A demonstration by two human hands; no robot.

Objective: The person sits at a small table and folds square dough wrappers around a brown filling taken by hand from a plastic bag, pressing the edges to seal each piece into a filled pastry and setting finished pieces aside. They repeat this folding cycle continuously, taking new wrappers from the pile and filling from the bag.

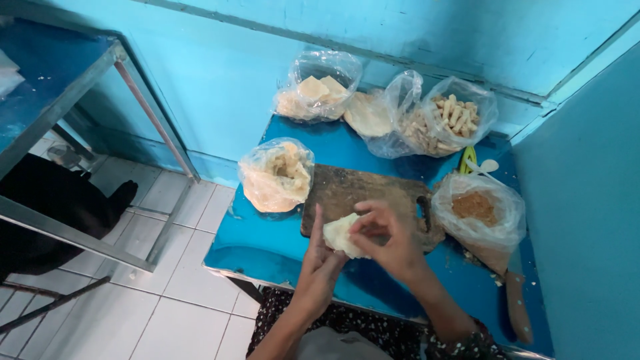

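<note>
Seen from above, a person sits at a small blue worktop [267, 247] set in the corner of a blue-walled room.

At far left, off the worktop, a metal-framed table [80, 80] stands over a white tiled floor [167, 313], with a dark shape beneath it.

At the worktop's left edge is a clear bag [277, 175] of pale yellow, crumpled sheets. Behind it, by the wall, sits a second bag [319, 87] of pale pieces.

In the middle lies a dark, worn wooden board [353, 190]. Over its near edge the two hands meet around a wrapper [340, 235], a small, pale cream, soft sheet, partly folded. The left hand [319, 267] rises from below with its fingers straight and pressed together, cradling the wrapper's left side and underside. The right hand [387, 243] comes in from the right, its fingers curled and pinching the wrapper's right edge. So the wrapper lies between the hands, right of the left palm and left of the right fingertips, touching both; neither hand is clearly nearer. Its long axis cannot be told.

Further right, at the back, is a bag [447, 120] of short tan sticks. At the right edge an open bag [477, 213] holds brown crumbs, and a knife [517, 303] lies near the front corner.
</note>
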